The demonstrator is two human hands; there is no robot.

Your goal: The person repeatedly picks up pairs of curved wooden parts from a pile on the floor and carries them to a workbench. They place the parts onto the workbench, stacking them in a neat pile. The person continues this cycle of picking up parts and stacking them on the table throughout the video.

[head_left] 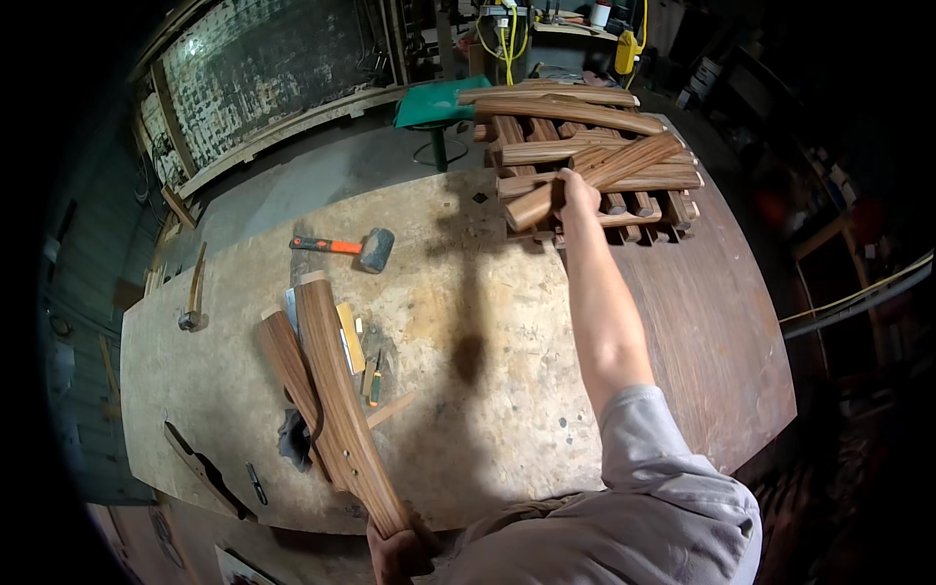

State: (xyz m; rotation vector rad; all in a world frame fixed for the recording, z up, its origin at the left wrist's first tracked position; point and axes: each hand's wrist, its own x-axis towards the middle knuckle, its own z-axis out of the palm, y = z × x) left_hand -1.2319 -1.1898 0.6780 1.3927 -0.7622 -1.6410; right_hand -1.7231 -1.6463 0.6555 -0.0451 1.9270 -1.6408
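My right hand (579,198), arm stretched far out, is closed around a brown-striped wooden piece (634,161) that lies slantwise on top of a stack. Similar curved wooden bars (575,115) make up that stack, crossed in layers at the table's far right. Close to my body, my left hand (395,554) grips the near end of a long shaped wooden piece (336,390) with small holes in it. Against its left side rests a shorter shaped wooden piece (290,366). The fingers of my left hand are partly hidden under the wood.
On the worktable (517,361) lie a mallet (366,249) with an orange-black handle, a hammer (193,292), a green-handled screwdriver (374,388), a dark cloth (293,439), a pen-like tool (256,484) and a dark curved strip (205,471). A green-topped stool (439,104) stands beyond.
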